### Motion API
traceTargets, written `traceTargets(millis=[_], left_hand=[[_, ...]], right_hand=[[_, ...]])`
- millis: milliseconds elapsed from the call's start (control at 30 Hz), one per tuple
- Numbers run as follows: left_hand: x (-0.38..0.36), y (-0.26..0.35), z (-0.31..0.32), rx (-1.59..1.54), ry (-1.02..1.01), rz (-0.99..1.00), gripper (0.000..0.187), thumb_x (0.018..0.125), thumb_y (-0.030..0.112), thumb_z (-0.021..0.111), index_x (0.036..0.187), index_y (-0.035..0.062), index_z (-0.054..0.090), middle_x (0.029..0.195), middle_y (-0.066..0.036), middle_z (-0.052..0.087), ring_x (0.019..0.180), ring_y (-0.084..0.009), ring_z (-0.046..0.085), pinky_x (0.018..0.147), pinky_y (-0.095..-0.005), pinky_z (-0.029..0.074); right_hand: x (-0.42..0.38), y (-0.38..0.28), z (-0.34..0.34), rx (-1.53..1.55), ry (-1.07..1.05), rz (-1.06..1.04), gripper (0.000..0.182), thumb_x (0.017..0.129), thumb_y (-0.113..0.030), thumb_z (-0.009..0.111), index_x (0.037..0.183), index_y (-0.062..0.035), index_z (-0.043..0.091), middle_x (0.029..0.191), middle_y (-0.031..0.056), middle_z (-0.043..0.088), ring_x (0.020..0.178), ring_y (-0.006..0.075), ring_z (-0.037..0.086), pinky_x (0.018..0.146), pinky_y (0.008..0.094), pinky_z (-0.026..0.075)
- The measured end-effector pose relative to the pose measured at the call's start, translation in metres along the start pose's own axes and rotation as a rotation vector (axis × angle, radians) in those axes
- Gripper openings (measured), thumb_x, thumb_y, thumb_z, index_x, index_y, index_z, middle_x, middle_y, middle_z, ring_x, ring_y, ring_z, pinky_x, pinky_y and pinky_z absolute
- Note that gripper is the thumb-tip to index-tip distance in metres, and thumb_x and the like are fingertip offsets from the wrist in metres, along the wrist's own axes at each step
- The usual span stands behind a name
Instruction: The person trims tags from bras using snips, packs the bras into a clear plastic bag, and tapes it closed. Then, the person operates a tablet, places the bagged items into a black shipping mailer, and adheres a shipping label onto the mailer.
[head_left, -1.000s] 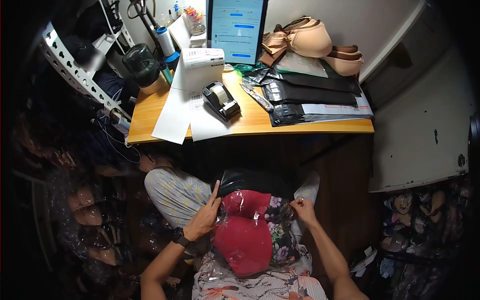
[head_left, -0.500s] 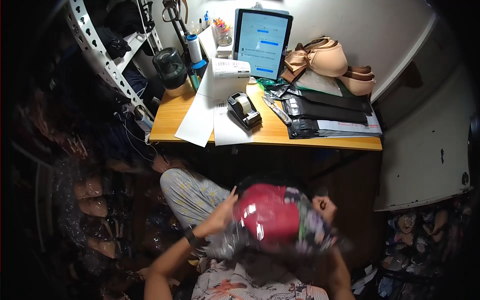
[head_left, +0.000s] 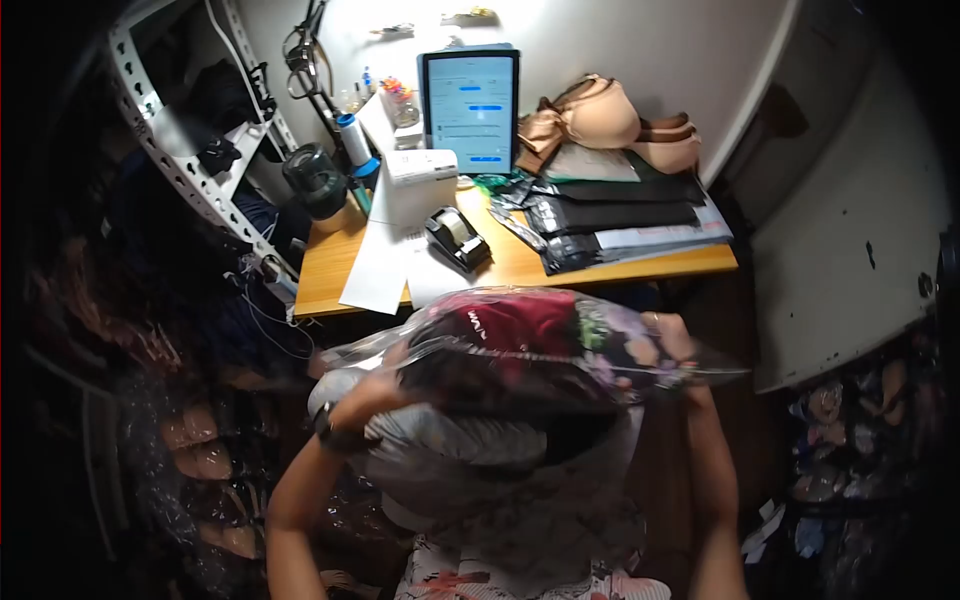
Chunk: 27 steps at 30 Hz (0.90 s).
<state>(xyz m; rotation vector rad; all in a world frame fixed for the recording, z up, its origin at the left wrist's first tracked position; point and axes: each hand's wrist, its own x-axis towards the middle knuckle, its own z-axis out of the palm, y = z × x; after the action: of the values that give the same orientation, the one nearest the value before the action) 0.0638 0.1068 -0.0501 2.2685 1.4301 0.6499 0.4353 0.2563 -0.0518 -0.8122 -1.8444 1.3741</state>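
A clear plastic bag (head_left: 430, 335) stretches across in front of my chest, above my lap. Dark red fabric (head_left: 525, 320) and a dark floral fabric (head_left: 615, 335) show through it, with black material lower down; their exact kind is hard to make out. At the bag's left end my left hand (head_left: 372, 395), with a black band on the wrist, is closed on the plastic, its fingers partly hidden. My right hand (head_left: 670, 338) is curled at the right end, seen partly through the film and blurred.
On the wooden desk (head_left: 510, 255) ahead are a tape dispenser (head_left: 458, 238), paper labels (head_left: 375, 275), a tablet (head_left: 470, 110), black mailer bags (head_left: 620, 210) and beige bras (head_left: 600, 110). A metal shelf (head_left: 185, 175) stands left. Bagged garments (head_left: 200, 435) lie on the floor.
The bag with the red and floral fabrics has risen from my lap toward the desk and now spreads wider. Both hands have moved up and forward with it. The view has shifted.
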Motion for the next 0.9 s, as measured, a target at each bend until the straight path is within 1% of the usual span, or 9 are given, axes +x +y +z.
traceTargets(millis=[100,267,367,400,500,567,667,767,900], left_hand=[[0.023,0.017,-0.011,-1.146,-0.084,-0.413,0.072,0.073,0.018,0.072,0.134,0.0027,0.038,0.13,-0.012,0.049,0.116,-0.0215,0.049,0.1,-0.0355,0.039],[0.028,0.027,0.0,-1.056,0.106,-0.259,0.076,0.071,0.026,0.075,0.133,0.002,0.038,0.135,-0.012,0.041,0.127,-0.0263,0.036,0.108,-0.0345,0.027],[0.044,-0.009,0.009,-0.219,-0.068,0.043,0.081,0.069,0.026,0.078,0.134,0.0021,0.036,0.136,-0.011,0.04,0.125,-0.0227,0.038,0.107,-0.0329,0.028],[0.049,0.005,0.0,-0.213,-0.053,0.05,0.081,0.069,0.026,0.078,0.134,0.0021,0.036,0.136,-0.011,0.04,0.125,-0.0227,0.038,0.107,-0.0329,0.028],[0.04,0.087,-0.046,-0.779,0.013,-0.244,0.082,0.066,0.028,0.08,0.132,0.0011,0.039,0.135,-0.012,0.04,0.125,-0.0214,0.038,0.105,-0.0324,0.031],[0.046,0.07,-0.038,-0.669,-0.063,-0.26,0.08,0.066,0.025,0.08,0.131,0.0008,0.039,0.134,-0.012,0.041,0.125,-0.021,0.038,0.105,-0.0321,0.032],[0.043,0.06,-0.028,-0.442,-0.216,-0.287,0.078,0.067,0.021,0.081,0.13,0.0001,0.04,0.132,-0.013,0.042,0.125,-0.0202,0.038,0.103,-0.0314,0.033],[0.045,0.095,-0.05,-0.976,-0.029,-0.316,0.079,0.064,0.017,0.082,0.129,-0.0018,0.041,0.131,-0.015,0.043,0.125,-0.02,0.038,0.103,-0.0323,0.033],[0.056,0.11,-0.072,-0.889,-0.072,-0.26,0.074,0.065,0.014,0.082,0.126,-0.0022,0.044,0.127,-0.013,0.047,0.123,-0.017,0.039,0.104,-0.032,0.031]], right_hand=[[-0.016,-0.036,0.001,0.034,0.203,0.087,0.025,0.078,-0.018,0.071,0.083,0.0048,0.063,0.071,0.0013,0.061,0.061,0.0058,0.053,0.056,0.0206,0.044],[-0.032,-0.037,0.0,-0.042,0.308,0.192,0.018,0.08,-0.012,0.068,0.084,0.005,0.063,0.07,0.0028,0.061,0.059,0.0039,0.053,0.052,0.0178,0.042],[-0.037,-0.018,-0.01,-0.029,0.289,0.207,0.018,0.08,-0.012,0.067,0.083,0.005,0.063,0.07,0.0035,0.062,0.059,0.0038,0.054,0.051,0.0165,0.041],[-0.03,-0.018,-0.018,-0.031,0.273,0.192,0.018,0.08,-0.012,0.067,0.083,0.005,0.063,0.069,0.0038,0.062,0.059,0.0037,0.054,0.051,0.0158,0.041],[-0.044,-0.077,-0.016,0.133,0.377,0.143,0.021,0.08,-0.015,0.068,0.082,0.0048,0.063,0.068,0.0046,0.062,0.058,0.0047,0.056,0.05,0.0163,0.042],[-0.049,-0.078,-0.018,0.213,0.438,0.13,0.022,0.08,-0.017,0.069,0.082,0.0048,0.062,0.068,0.005,0.062,0.058,0.0052,0.056,0.05,0.0165,0.043],[-0.047,-0.021,-0.029,0.036,0.185,0.274,0.025,0.081,-0.02,0.069,0.082,0.004,0.062,0.066,0.0058,0.062,0.055,0.0082,0.058,0.051,0.0181,0.045],[-0.05,-0.086,-0.037,-0.098,0.423,0.189,0.023,0.081,-0.018,0.069,0.082,0.0036,0.062,0.067,0.0063,0.063,0.058,0.0096,0.059,0.053,0.0188,0.047],[-0.058,-0.089,-0.055,0.077,0.414,0.012,0.019,0.079,-0.015,0.069,0.08,0.0032,0.063,0.069,0.006,0.063,0.06,0.0096,0.06,0.055,0.0192,0.048]])
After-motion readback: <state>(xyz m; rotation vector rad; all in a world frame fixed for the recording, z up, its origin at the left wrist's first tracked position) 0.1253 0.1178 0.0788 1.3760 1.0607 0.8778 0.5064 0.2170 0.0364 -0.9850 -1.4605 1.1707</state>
